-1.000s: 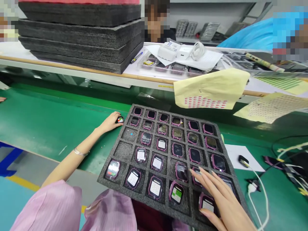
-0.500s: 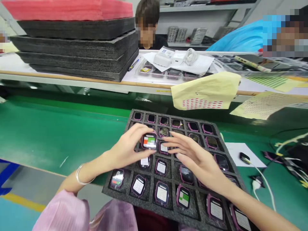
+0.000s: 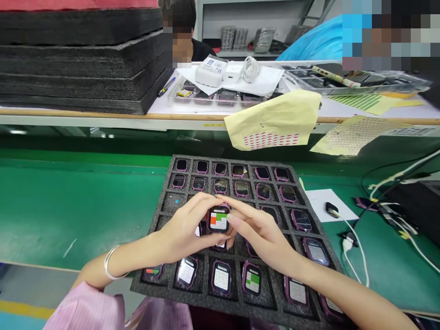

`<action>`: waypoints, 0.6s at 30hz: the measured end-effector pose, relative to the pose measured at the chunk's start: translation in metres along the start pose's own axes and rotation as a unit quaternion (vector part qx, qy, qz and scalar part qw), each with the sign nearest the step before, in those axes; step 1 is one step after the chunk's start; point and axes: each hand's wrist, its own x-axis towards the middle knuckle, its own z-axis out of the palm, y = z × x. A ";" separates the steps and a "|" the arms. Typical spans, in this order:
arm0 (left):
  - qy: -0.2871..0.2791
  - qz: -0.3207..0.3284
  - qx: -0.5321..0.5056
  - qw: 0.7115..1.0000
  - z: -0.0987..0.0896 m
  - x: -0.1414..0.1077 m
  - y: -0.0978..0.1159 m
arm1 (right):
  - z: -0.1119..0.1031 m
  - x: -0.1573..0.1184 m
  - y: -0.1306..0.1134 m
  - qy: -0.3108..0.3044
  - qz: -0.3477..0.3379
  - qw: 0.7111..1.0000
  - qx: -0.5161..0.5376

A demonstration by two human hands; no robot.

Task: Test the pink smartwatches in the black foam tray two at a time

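Observation:
A purple-framed smartwatch without a strap is held up over the foam tray, its lit screen showing red, green and white blocks. My left hand pinches it from the left, thumb below and fingers along the top. My right hand closes on its right side, with the thumb at the screen's right edge and the index finger at the top. Beneath both hands lies the dark grey foam tray, its compartments holding more watch bodies. Several near ones, such as a lit watch, show white screens; the far rows are dark.
A tall stack of black foam trays stands on the shelf at left. A clear plastic tray with chargers and paper sits behind. Yellow sticker sheets hang over the shelf edge. Cables lie at right. Two people are beyond.
My right hand has moved left onto the watch, its fingers closing against it. The watch's screen now faces me more squarely. The view has shifted slightly to the right.

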 end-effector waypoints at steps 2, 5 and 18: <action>-0.004 0.000 -0.005 1.000 0.001 0.000 0.000 | -0.001 0.000 0.001 -0.007 0.008 1.000 0.007; -0.007 0.004 -0.012 1.000 0.002 0.002 -0.001 | -0.001 0.000 0.003 -0.004 0.012 1.000 0.012; -0.005 0.004 -0.009 1.000 0.007 0.002 -0.004 | -0.005 0.002 0.006 0.004 -0.001 1.000 -0.020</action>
